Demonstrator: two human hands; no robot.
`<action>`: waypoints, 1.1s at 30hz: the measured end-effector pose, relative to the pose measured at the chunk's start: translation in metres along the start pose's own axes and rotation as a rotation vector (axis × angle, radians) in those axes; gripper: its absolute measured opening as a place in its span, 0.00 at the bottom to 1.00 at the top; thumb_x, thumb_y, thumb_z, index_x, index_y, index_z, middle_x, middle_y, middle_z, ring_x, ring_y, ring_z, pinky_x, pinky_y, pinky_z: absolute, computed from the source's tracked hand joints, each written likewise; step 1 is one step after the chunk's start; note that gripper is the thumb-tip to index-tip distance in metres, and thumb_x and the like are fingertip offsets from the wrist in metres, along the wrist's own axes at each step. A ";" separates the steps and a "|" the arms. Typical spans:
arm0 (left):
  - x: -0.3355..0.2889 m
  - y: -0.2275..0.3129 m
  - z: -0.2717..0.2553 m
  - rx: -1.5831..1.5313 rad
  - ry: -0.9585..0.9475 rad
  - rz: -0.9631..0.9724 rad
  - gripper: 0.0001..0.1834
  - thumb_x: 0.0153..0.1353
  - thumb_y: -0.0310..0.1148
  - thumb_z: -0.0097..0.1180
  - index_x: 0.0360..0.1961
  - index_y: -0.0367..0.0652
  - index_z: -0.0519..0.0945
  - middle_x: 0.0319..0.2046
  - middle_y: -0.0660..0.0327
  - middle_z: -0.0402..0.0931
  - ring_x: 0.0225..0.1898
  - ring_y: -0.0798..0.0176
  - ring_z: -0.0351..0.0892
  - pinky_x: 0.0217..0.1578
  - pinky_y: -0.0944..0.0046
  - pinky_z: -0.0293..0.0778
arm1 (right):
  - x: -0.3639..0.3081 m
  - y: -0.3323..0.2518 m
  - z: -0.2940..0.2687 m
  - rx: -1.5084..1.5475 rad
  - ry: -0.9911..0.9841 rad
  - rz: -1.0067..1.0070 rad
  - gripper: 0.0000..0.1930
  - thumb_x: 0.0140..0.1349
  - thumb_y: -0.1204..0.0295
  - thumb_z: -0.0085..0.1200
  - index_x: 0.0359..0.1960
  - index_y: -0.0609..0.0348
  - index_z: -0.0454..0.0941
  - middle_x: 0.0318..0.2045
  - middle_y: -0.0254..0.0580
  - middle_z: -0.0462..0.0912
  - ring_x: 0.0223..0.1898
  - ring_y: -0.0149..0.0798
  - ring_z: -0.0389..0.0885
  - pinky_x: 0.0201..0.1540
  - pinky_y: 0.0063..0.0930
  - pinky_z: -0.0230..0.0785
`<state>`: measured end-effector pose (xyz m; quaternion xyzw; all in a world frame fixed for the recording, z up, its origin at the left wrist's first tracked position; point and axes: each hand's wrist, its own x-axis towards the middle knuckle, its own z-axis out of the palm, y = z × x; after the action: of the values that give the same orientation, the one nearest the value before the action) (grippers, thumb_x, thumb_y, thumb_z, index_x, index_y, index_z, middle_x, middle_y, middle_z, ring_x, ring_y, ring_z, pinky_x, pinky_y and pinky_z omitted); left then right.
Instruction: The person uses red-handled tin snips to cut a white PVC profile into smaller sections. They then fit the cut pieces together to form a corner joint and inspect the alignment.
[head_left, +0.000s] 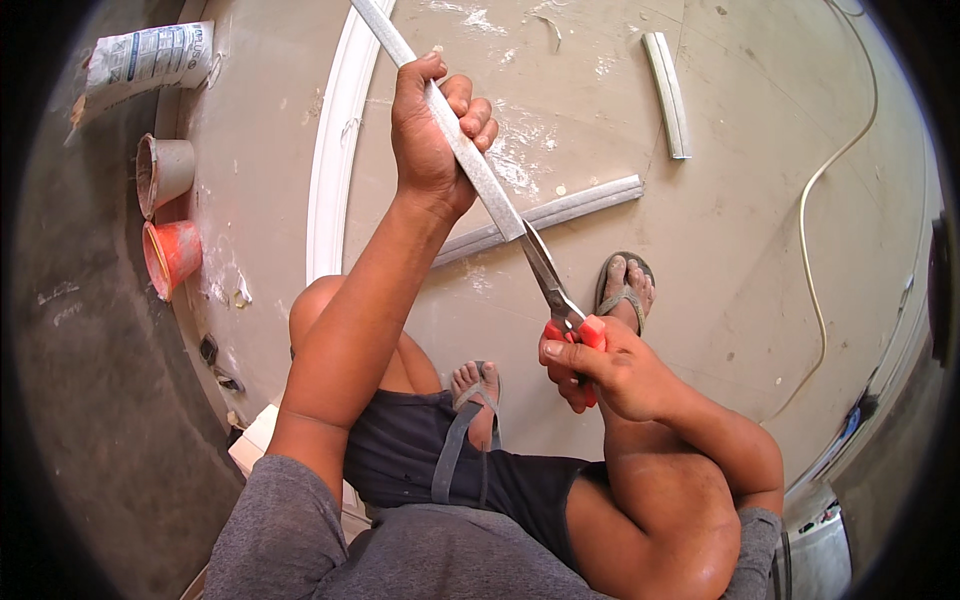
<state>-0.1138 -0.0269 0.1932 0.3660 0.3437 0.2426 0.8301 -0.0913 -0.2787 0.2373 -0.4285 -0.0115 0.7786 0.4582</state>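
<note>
My left hand (432,130) grips a long grey metal strip (480,170) that runs from the top of the view down to the right. My right hand (605,370) is closed around the red handles of tin snips (555,295), whose blades meet the lower end of the strip. Both hands are held above a large beige board (750,250) on the floor, where I squat in sandals.
Two short metal strip pieces (668,95) (560,213) lie on the board. A white curved moulding (330,150) runs along its left side. A grey cup (165,172), an orange cup (172,255) and a sack (150,60) sit left. A white cable (815,230) trails right.
</note>
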 end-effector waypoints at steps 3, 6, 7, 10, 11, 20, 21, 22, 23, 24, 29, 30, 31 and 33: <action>-0.001 -0.002 0.004 -0.111 0.014 0.018 0.12 0.67 0.43 0.54 0.36 0.50 0.67 0.17 0.72 0.60 0.13 0.78 0.64 0.11 0.78 0.68 | -0.001 -0.001 0.001 0.030 -0.012 0.006 0.16 0.74 0.61 0.51 0.30 0.57 0.68 0.20 0.31 0.68 0.20 0.28 0.70 0.23 0.24 0.64; 0.000 -0.002 0.003 -0.109 0.012 0.024 0.11 0.67 0.43 0.54 0.36 0.50 0.67 0.17 0.72 0.60 0.12 0.78 0.65 0.11 0.78 0.69 | -0.002 -0.002 0.004 0.052 0.016 -0.003 0.16 0.74 0.62 0.51 0.29 0.56 0.68 0.19 0.30 0.67 0.19 0.27 0.67 0.21 0.24 0.61; 0.000 -0.002 0.002 -0.105 0.005 0.026 0.11 0.67 0.43 0.54 0.36 0.50 0.68 0.17 0.72 0.60 0.12 0.78 0.65 0.11 0.78 0.68 | -0.002 -0.002 0.006 0.056 0.032 -0.006 0.15 0.74 0.62 0.51 0.29 0.56 0.68 0.19 0.29 0.66 0.18 0.26 0.66 0.20 0.24 0.60; 0.001 0.000 0.000 -0.083 -0.020 0.022 0.13 0.66 0.44 0.53 0.33 0.51 0.66 0.16 0.72 0.60 0.13 0.78 0.65 0.11 0.76 0.68 | -0.001 -0.001 0.005 0.119 -0.004 0.008 0.15 0.74 0.62 0.50 0.29 0.55 0.67 0.19 0.28 0.65 0.18 0.26 0.63 0.19 0.24 0.57; 0.002 0.000 -0.001 -0.068 -0.031 0.014 0.14 0.66 0.45 0.53 0.32 0.52 0.63 0.16 0.72 0.61 0.13 0.77 0.65 0.12 0.75 0.68 | -0.001 0.000 0.005 0.158 -0.014 0.028 0.15 0.74 0.62 0.50 0.29 0.55 0.67 0.19 0.28 0.64 0.17 0.25 0.63 0.19 0.24 0.57; 0.001 0.003 0.001 -0.115 -0.031 0.007 0.13 0.66 0.45 0.53 0.33 0.51 0.66 0.16 0.72 0.60 0.13 0.78 0.64 0.11 0.77 0.68 | -0.001 0.000 0.005 0.212 -0.067 0.034 0.15 0.74 0.62 0.50 0.29 0.55 0.67 0.20 0.29 0.65 0.18 0.26 0.63 0.21 0.24 0.58; 0.001 0.002 0.001 -0.137 -0.030 0.009 0.12 0.67 0.44 0.53 0.35 0.50 0.68 0.16 0.73 0.60 0.12 0.79 0.64 0.10 0.78 0.69 | -0.001 0.000 0.005 0.187 -0.081 0.010 0.16 0.74 0.61 0.49 0.29 0.55 0.67 0.20 0.29 0.65 0.19 0.26 0.64 0.21 0.24 0.59; 0.001 0.002 0.000 -0.147 -0.032 0.005 0.12 0.67 0.44 0.53 0.35 0.50 0.68 0.16 0.72 0.60 0.12 0.79 0.64 0.11 0.79 0.69 | -0.001 0.000 0.004 0.163 -0.094 -0.014 0.16 0.74 0.61 0.49 0.29 0.56 0.67 0.20 0.29 0.66 0.19 0.26 0.65 0.22 0.24 0.60; 0.001 0.001 -0.002 -0.158 -0.034 0.002 0.12 0.67 0.44 0.53 0.35 0.50 0.68 0.16 0.72 0.60 0.12 0.79 0.64 0.11 0.79 0.69 | -0.001 0.000 0.005 0.144 -0.086 -0.018 0.16 0.74 0.61 0.49 0.29 0.56 0.67 0.20 0.30 0.66 0.19 0.27 0.66 0.22 0.24 0.61; 0.001 0.000 -0.002 -0.167 -0.037 -0.003 0.12 0.67 0.44 0.53 0.35 0.50 0.68 0.16 0.72 0.60 0.12 0.79 0.64 0.11 0.79 0.69 | -0.001 -0.001 0.006 0.127 -0.078 -0.022 0.17 0.74 0.60 0.48 0.29 0.56 0.67 0.20 0.30 0.66 0.20 0.27 0.67 0.22 0.24 0.61; 0.000 0.001 0.000 -0.151 -0.039 -0.002 0.11 0.68 0.43 0.52 0.36 0.50 0.68 0.16 0.72 0.60 0.12 0.79 0.64 0.11 0.79 0.69 | -0.002 0.000 0.004 0.112 -0.090 -0.030 0.16 0.74 0.60 0.49 0.29 0.56 0.68 0.21 0.30 0.67 0.20 0.28 0.68 0.23 0.25 0.63; 0.000 0.002 0.000 -0.150 -0.037 0.001 0.11 0.68 0.43 0.52 0.36 0.50 0.68 0.16 0.72 0.60 0.12 0.79 0.64 0.11 0.79 0.69 | -0.002 0.000 0.004 0.120 -0.104 -0.027 0.16 0.73 0.59 0.49 0.31 0.57 0.68 0.21 0.31 0.66 0.20 0.29 0.68 0.24 0.25 0.63; 0.000 0.003 0.001 -0.156 -0.036 -0.002 0.11 0.68 0.43 0.52 0.36 0.50 0.68 0.16 0.72 0.60 0.12 0.79 0.64 0.10 0.79 0.69 | -0.002 0.000 0.003 0.128 -0.118 -0.023 0.16 0.72 0.59 0.50 0.32 0.57 0.69 0.21 0.31 0.66 0.21 0.29 0.68 0.25 0.26 0.63; 0.000 0.002 0.003 -0.170 -0.034 -0.008 0.11 0.68 0.43 0.52 0.36 0.50 0.68 0.16 0.72 0.60 0.12 0.79 0.64 0.10 0.79 0.69 | -0.003 -0.001 0.005 0.182 -0.105 0.004 0.16 0.73 0.59 0.50 0.30 0.56 0.68 0.21 0.31 0.65 0.20 0.29 0.67 0.24 0.26 0.62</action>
<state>-0.1116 -0.0265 0.1965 0.2971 0.3091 0.2611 0.8649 -0.0935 -0.2784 0.2435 -0.3439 0.0358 0.7986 0.4926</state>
